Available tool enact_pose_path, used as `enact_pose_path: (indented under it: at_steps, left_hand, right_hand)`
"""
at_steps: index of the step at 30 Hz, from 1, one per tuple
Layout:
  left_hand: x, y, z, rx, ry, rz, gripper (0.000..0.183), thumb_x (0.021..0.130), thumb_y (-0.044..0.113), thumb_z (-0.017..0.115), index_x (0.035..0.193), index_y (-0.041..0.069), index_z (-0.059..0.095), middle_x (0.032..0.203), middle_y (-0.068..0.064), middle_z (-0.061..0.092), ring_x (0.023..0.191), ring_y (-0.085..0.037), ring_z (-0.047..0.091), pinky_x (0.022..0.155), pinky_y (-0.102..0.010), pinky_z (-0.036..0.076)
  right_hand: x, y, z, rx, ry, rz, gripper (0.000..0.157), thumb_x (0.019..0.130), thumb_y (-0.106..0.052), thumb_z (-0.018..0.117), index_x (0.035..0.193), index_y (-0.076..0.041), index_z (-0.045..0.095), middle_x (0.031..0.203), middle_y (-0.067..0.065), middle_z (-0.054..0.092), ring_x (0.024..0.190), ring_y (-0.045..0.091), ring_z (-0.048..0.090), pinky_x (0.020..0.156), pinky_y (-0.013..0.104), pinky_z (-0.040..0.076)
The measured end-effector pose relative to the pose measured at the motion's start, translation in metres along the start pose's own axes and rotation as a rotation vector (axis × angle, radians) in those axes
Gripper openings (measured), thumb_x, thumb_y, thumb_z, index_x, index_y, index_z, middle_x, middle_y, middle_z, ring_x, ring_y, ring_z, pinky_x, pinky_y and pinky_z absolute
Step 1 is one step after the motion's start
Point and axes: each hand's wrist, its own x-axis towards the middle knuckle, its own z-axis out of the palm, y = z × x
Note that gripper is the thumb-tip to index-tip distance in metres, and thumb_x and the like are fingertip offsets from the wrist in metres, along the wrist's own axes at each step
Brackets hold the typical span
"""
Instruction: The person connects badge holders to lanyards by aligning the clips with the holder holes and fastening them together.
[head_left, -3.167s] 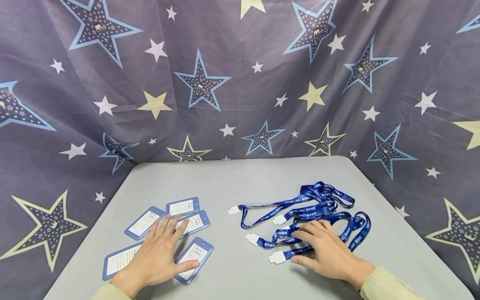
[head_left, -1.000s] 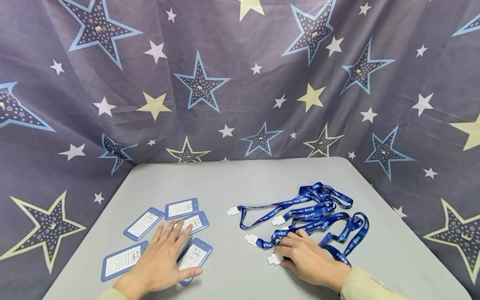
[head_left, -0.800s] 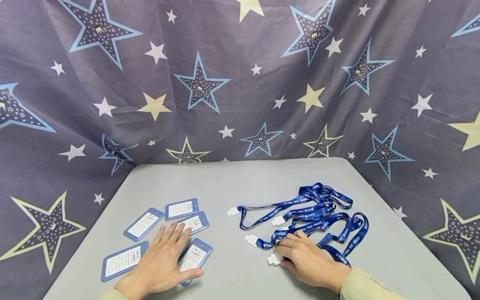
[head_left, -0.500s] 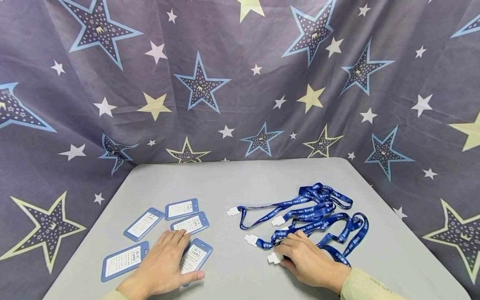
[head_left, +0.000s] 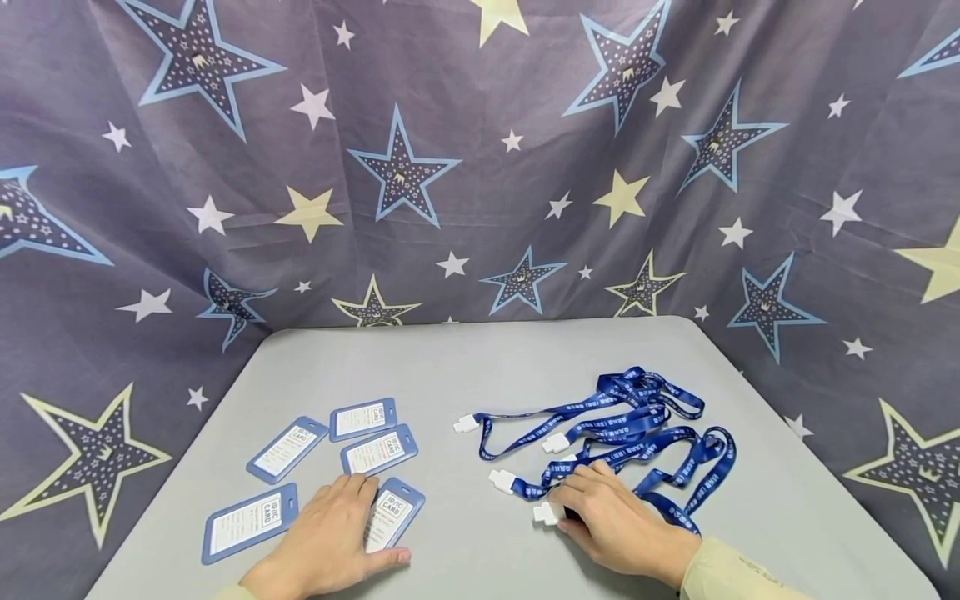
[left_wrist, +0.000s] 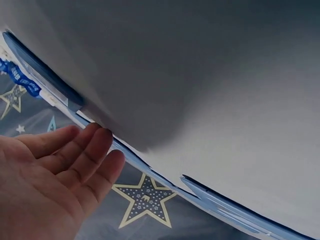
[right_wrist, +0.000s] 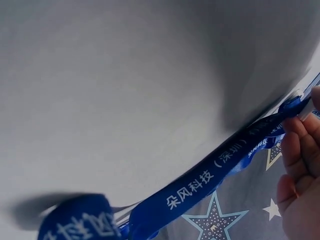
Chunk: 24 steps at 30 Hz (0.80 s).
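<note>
My left hand (head_left: 326, 537) hovers close over the nearest blue ID card holder (head_left: 394, 510), its thumb across the lower end. In the left wrist view the fingers (left_wrist: 102, 150) bend loosely and grip nothing; that card holder (left_wrist: 42, 70) lies beyond them. Several more blue holders, such as one card holder (head_left: 250, 522) on the left, lie flat around this hand. On the other side, my right hand (head_left: 618, 525) pinches a blue lanyard (right_wrist: 200, 182) just behind its white plastic clip (head_left: 547, 513). Its fingertips partly cover the strap and clip.
Other blue lanyards (head_left: 637, 387) lie tangled beyond the right hand, their white clips (head_left: 465, 423) pointing left. Everything rests on a grey table (head_left: 450, 367), with a star-patterned curtain (head_left: 465, 217) behind and at both sides.
The right hand has moved left and nearer, taking hold of the nearest lanyard by its clip. The left hand has drawn back toward the nearest card holder, its spread fingers coming together and bending.
</note>
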Motion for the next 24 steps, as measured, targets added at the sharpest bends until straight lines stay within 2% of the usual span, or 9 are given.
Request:
enact_pose_path:
  at_steps: [10,19,24]
  left_hand:
    - [-0.0012,0.0013,0.0005,0.056,-0.005,-0.013,0.103,0.07,0.084,0.067,0.119,-0.007,0.063,0.101,-0.009,0.06,0.094,-0.025,0.058,0.091,-0.05,0.051]
    - [-0.0018,-0.0004,-0.0016,0.06,-0.039,-0.023,0.092,0.073,0.072,0.074,0.118,-0.008,0.065,0.104,-0.013,0.062,0.095,-0.028,0.06,0.092,-0.052,0.051]
    - [-0.002,0.0005,-0.0014,0.063,-0.025,-0.011,0.085,0.074,0.063,0.078,0.119,-0.008,0.065,0.107,-0.015,0.063,0.095,-0.029,0.06,0.091,-0.052,0.051]
  right_hand:
    - [-0.0003,-0.0008,-0.0006,-0.003,0.019,0.002,0.024,0.086,-0.022,0.079,0.109,-0.021,0.073,0.103,-0.012,0.07,0.088,0.003,0.055,0.081,0.026,0.037]
    - [0.0006,-0.0007,0.0002,-0.008,0.02,0.004,0.023,0.086,-0.022,0.079,0.108,-0.021,0.073,0.103,-0.012,0.07,0.088,0.004,0.055,0.081,0.027,0.038]
    - [-0.0005,-0.0008,0.0013,-0.016,0.025,-0.003,0.024,0.085,-0.023,0.079,0.109,-0.02,0.073,0.103,-0.012,0.07,0.088,0.004,0.055,0.08,0.026,0.037]
